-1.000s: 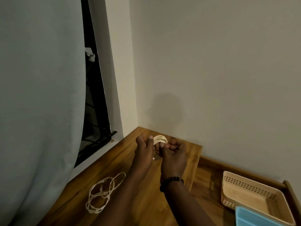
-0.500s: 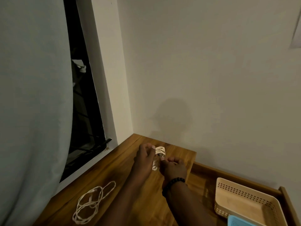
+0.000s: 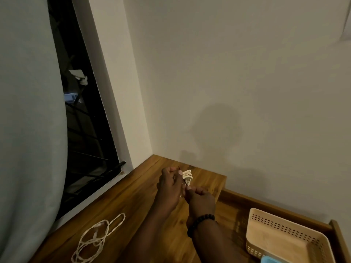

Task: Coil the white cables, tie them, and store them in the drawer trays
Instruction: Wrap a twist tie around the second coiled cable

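Observation:
My left hand [image 3: 169, 186] grips a small coiled white cable [image 3: 187, 175] above the wooden top, its loops showing past my fingers. A thin dark tie runs across the coil. My right hand [image 3: 200, 198], with a black bead bracelet on its wrist, is curled just below and pinches the tie's lower end. A second white cable [image 3: 96, 242] lies loose in open loops on the wood at lower left. A beige perforated tray [image 3: 281, 240] sits in the open drawer at lower right, nothing in it.
The wooden top [image 3: 133, 202] meets the wall corner at the back. A dark window [image 3: 83, 130] and a pale curtain [image 3: 28, 111] fill the left. A blue tray corner [image 3: 269, 260] pokes in beside the beige tray.
The view has shifted, so the hands sit lower and more to the right. My hands have closed in on the coil, and my right hand dropped below it.

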